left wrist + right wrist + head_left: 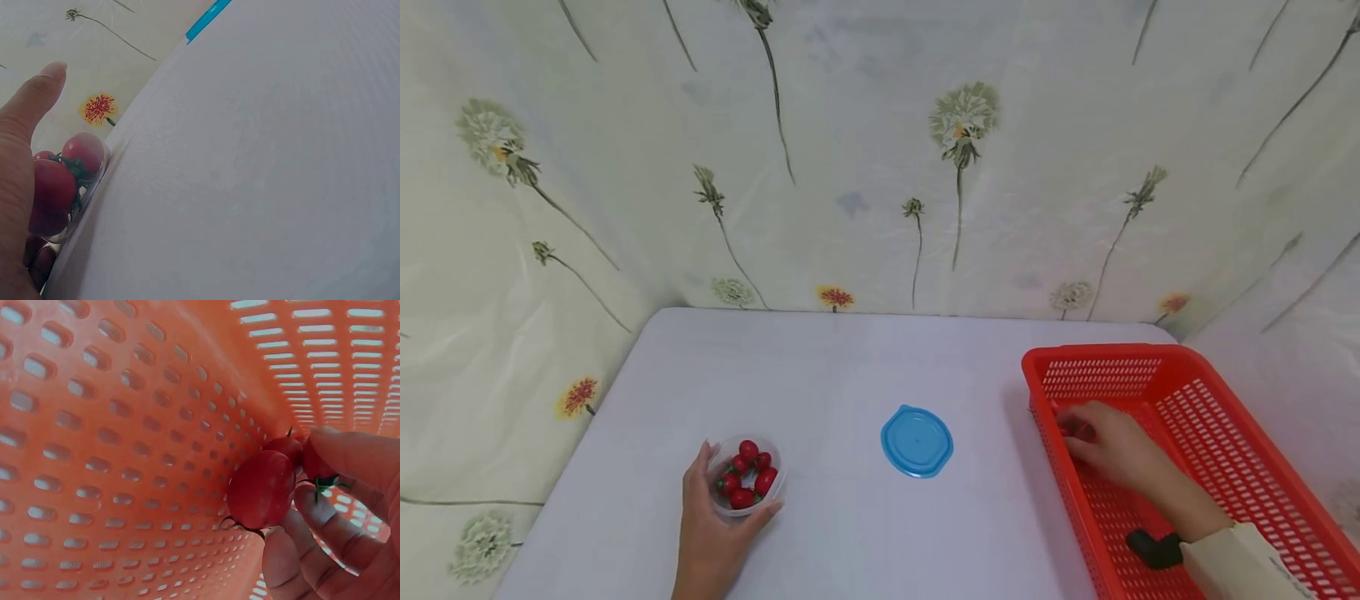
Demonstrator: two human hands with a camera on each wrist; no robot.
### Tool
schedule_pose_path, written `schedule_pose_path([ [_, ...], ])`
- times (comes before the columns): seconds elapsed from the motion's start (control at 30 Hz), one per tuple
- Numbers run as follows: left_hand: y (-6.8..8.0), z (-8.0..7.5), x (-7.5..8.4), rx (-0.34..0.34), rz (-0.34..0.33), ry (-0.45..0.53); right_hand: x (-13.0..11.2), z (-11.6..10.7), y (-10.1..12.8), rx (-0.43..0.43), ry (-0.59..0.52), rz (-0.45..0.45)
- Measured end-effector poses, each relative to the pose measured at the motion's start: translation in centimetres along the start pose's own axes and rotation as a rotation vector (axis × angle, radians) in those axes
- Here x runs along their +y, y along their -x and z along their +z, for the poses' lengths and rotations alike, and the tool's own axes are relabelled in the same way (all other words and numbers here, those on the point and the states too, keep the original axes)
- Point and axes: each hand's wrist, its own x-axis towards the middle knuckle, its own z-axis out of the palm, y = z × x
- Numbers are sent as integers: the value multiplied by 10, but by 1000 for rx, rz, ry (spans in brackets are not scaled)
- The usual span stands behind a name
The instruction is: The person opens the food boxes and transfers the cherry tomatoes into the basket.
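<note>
A small clear plastic bowl [730, 509] with several red cherry tomatoes [742, 497] in it stands on the left of the table. My left hand [715, 521] holds the bowl, thumb on the near right side and fingers round the left. Inside the red basket [1063, 479] at the right, my right hand [1112, 442] reaches down by the left wall. In the right wrist view its thumb and fingers pinch a cherry tomato [317, 461] with a green stem. Two more tomatoes, the nearer one large [261, 489], lie against the basket wall beside the fingertips.
A blue lid [917, 442] lies flat mid-table, between bowl and basket. The white table [835, 375] backs onto a flower-printed sheet [865, 150]. A black strap piece [1153, 550] shows at the right wrist. High perforated walls surround the right hand.
</note>
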Motion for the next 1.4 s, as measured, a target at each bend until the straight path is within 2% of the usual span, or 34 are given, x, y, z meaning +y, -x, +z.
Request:
schedule_pose_path([
  [0.27,0,-4,1,2,-9,6,0,6,-5,-48,31,-4],
  [0.47,-1,-5,1,-2,-17,13,-1,11,-5,-93,39,30],
  [0.73,-2,-7,0,-1,-19,9,-1,11,-6,-93,20,25],
  [0.83,-2,-7,0,5,-12,1,-2,8,-7,-71,39,2],
  [0.97,-3,-7,0,0,-20,7,-5,0,-6,-1,54,-10],
  [1.2,-4,-6,1,-23,-43,9,-8,-13,2,91,-15,45],
  [1.4,-4,-4,-1,-20,-23,8,-18,-24,9,135,9,46],
])
